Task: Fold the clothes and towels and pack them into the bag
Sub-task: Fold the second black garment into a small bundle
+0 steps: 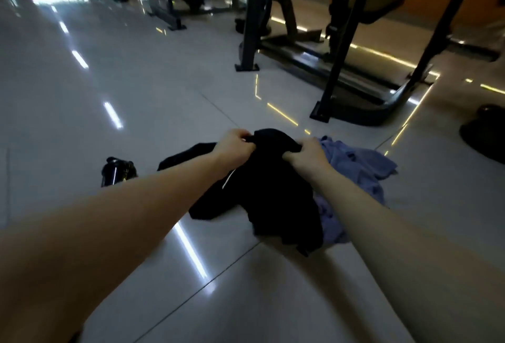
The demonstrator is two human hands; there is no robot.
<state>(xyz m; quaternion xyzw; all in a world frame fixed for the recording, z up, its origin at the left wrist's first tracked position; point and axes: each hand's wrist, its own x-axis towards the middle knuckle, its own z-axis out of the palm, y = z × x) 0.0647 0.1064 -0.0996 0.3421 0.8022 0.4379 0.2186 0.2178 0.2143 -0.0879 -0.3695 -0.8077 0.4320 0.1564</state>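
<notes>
Down on the glossy pale-grey tiled floor [90,88], at about nine o'clock from the clothes, a small dark bottle-shaped container [117,171] stands by itself. It carries a few yellowish marks, too small and blurred to read.

Just right of it, the person's bare left forearm runs in from seven o'clock. The left hand [232,144] has its fingers curled tight round the bunched top edge of a crumpled black fabric garment [273,200]. That garment is lifted at the top between the two hands and droops towards six o'clock, its lower folds lying on the tiles. It is plain matt black and heavily creased, with one thin white streak just below the left wrist; whether that is a stripe, a cord or a logo I cannot tell.

The right hand [308,152], coming in from five o'clock, grips the same top edge close beside the left, fingers folded over the cloth. At three o'clock, touching the black garment and partly under it, lies a rumpled lilac-blue cloth [360,162], unfolded and spread loosely on the floor.

Beyond, from twelve to two o'clock, stand the black metal legs of a gym machine frame [338,63], with yellow light strips reflected in the tiles around its feet. At the far right edge, near three o'clock, sits a dark round object [483,134], too dim to identify.
</notes>
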